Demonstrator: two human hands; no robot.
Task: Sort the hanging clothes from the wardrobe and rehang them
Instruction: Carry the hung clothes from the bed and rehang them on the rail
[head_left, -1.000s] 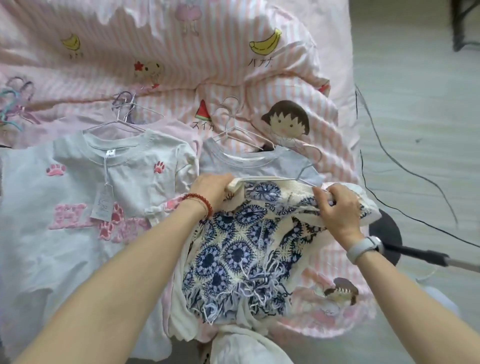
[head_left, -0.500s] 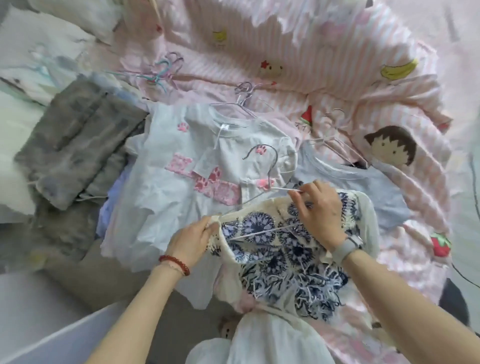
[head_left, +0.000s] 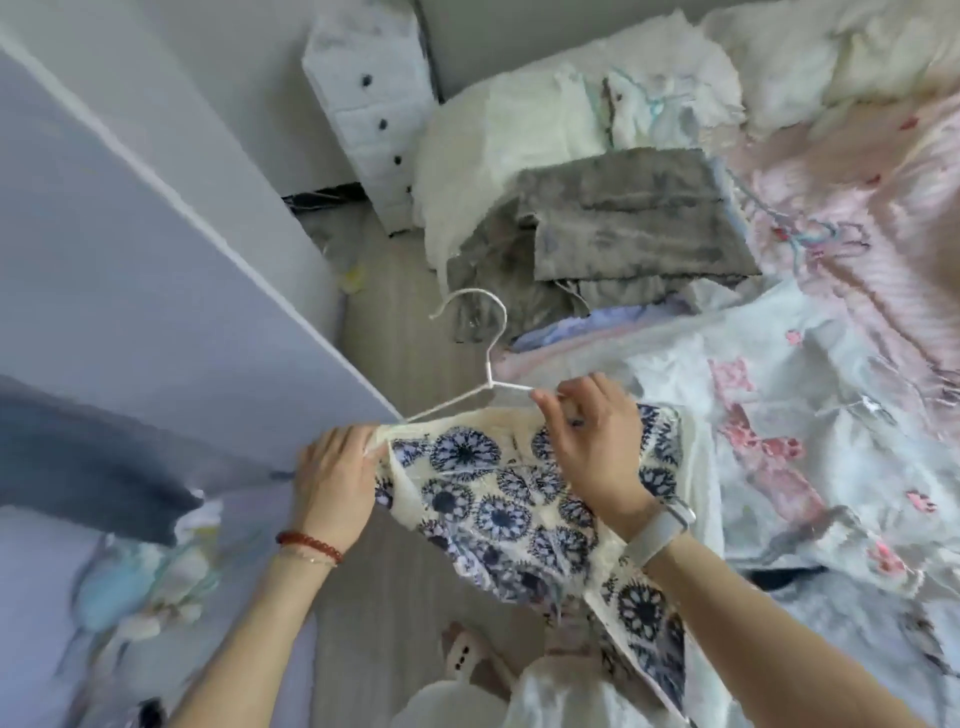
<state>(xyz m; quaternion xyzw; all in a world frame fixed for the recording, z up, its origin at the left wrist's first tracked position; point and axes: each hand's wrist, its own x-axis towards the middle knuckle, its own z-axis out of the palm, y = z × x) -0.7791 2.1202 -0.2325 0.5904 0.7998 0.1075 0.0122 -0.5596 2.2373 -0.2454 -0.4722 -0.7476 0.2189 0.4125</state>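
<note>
The blue-and-cream patterned top hangs on a white wire hanger held up over the floor between the wardrobe panel and the bed, so the step in hand looks like carrying one sorted garment to be rehung. The left hand pinches the top's shoulder at the hanger's left end, and the right hand curls its fingers round the hanger's other arm and the cloth beneath. Next, the hook likely needs turning toward the wardrobe rail, which is out of view; a white paw-print shirt and folded grey fabric lie on the bed.
</note>
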